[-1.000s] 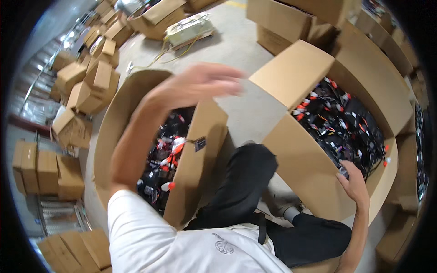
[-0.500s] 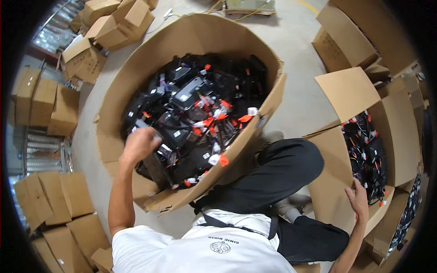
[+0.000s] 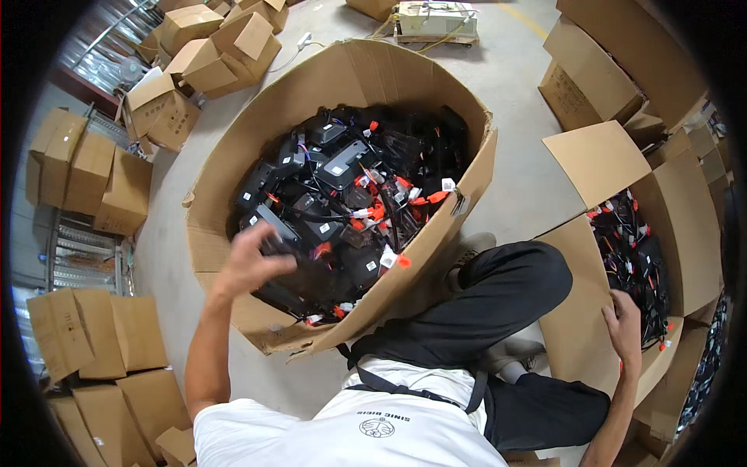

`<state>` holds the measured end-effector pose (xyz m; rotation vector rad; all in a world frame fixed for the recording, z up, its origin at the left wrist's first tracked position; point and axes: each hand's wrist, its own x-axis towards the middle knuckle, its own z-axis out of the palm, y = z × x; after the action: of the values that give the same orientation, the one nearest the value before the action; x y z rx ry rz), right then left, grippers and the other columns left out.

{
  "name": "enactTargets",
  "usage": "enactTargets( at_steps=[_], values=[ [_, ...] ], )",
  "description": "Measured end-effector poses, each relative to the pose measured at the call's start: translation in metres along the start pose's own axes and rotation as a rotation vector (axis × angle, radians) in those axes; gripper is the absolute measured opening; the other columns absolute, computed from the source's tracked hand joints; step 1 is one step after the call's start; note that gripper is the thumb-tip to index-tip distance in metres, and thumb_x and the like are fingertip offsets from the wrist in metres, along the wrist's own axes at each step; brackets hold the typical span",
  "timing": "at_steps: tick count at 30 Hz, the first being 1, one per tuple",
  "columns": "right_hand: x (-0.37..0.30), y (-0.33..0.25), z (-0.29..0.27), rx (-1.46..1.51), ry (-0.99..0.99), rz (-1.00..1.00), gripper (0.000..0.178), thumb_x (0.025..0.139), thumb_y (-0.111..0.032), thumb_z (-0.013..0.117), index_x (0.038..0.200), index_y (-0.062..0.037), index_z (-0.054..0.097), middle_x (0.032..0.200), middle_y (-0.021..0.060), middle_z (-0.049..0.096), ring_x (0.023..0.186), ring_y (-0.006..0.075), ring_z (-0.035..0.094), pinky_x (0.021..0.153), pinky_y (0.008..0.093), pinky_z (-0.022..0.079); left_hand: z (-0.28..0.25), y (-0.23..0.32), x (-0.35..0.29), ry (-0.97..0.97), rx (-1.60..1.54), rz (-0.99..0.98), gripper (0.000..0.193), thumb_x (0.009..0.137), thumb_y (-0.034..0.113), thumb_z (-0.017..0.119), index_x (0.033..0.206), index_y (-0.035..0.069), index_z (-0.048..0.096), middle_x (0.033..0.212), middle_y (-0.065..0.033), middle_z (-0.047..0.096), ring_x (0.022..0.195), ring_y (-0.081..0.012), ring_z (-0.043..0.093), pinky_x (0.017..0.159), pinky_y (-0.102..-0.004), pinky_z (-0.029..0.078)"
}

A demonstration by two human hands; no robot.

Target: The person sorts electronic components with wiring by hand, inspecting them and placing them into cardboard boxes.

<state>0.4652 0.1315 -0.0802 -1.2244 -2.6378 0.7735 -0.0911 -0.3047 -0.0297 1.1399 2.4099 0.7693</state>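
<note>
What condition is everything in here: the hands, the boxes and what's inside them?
Left hand: open, fingers spread, slightly blurred, over the left carton; contact unclear.
Right hand: fingers loosely bent, at the right carton's edge; grip unclear.
Left carton: open on top, partly filled.
Right carton: open, with one flap folded outward.
Black devices: heaped loosely, wires tangled among them.
Pale machine: standing on a low base; power unclear.

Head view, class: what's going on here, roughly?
A person in a white T-shirt has their left hand, motion-blurred with fingers spread, over the left cardboard box. Black plastic units and red-and-white connectors are heaped inside; whether the hand touches any is unclear. The right hand is at the edge of the right cardboard box, which holds more black wired parts.
</note>
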Motion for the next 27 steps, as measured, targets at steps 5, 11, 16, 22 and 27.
enactTargets(
  at_steps=[5, 11, 16, 22, 27],
  values=[
    [0.047, -0.197, 0.02, 0.695, -0.056, -0.242, 0.047, 0.091, -0.014, 0.065, 0.134, 0.0043, 0.057, 0.118, 0.0155, 0.069, 0.112, 0.0232, 0.065, 0.099, 0.0368, 0.051, -0.032, 0.106, 0.033, 0.291, -0.659, 0.093, 0.046, 0.088, 0.025, 0.081, 0.119, -0.001, 0.06, 0.101, -0.003, 0.069, 0.087, -0.0087, 0.064, 0.079, -0.0238, 0.054],
    [0.067, -0.348, 0.072, 1.243, -0.266, -0.398, 0.051, 0.091, -0.021, 0.075, 0.133, 0.0019, 0.057, 0.114, 0.0096, 0.066, 0.105, 0.0131, 0.061, 0.092, 0.0279, 0.049, -0.013, 0.163, 0.041, -0.121, -0.635, 0.288, 0.051, 0.094, 0.035, 0.073, 0.126, -0.001, 0.057, 0.11, -0.0047, 0.068, 0.099, -0.0101, 0.063, 0.089, -0.0253, 0.052],
    [0.078, -0.315, 0.049, 1.37, -0.162, -0.168, 0.037, 0.09, -0.015, 0.074, 0.122, 0.0005, 0.066, 0.111, 0.008, 0.069, 0.099, 0.0133, 0.065, 0.09, 0.0288, 0.052, -0.055, 0.013, 0.088, 0.298, -0.527, 0.005, 0.054, 0.1, 0.051, 0.058, 0.118, 0.001, 0.064, 0.105, -0.0119, 0.069, 0.101, -0.0179, 0.069, 0.088, -0.032, 0.055],
    [0.086, -0.231, -0.024, 1.381, 0.118, -0.107, 0.054, 0.093, -0.018, 0.067, 0.139, 0.0036, 0.047, 0.116, 0.0113, 0.068, 0.095, 0.0149, 0.07, 0.084, 0.0303, 0.058, -0.037, -0.222, 0.09, 0.478, 0.102, -0.737, 0.088, 0.083, 0.056, 0.073, 0.123, -0.021, 0.057, 0.123, -0.0349, 0.063, 0.12, -0.0386, 0.062, 0.099, -0.0444, 0.048],
    [0.068, -0.198, -0.045, 1.16, 0.25, -0.183, 0.07, 0.091, -0.02, 0.069, 0.148, 0.0053, 0.036, 0.127, 0.0169, 0.063, 0.11, 0.0214, 0.067, 0.099, 0.0315, 0.054, -0.002, -0.237, 0.114, 0.457, -0.358, -0.721, 0.067, 0.075, 0.032, 0.089, 0.119, -0.011, 0.061, 0.112, -0.0196, 0.068, 0.094, -0.0277, 0.068, 0.083, -0.0413, 0.054]
  ],
)
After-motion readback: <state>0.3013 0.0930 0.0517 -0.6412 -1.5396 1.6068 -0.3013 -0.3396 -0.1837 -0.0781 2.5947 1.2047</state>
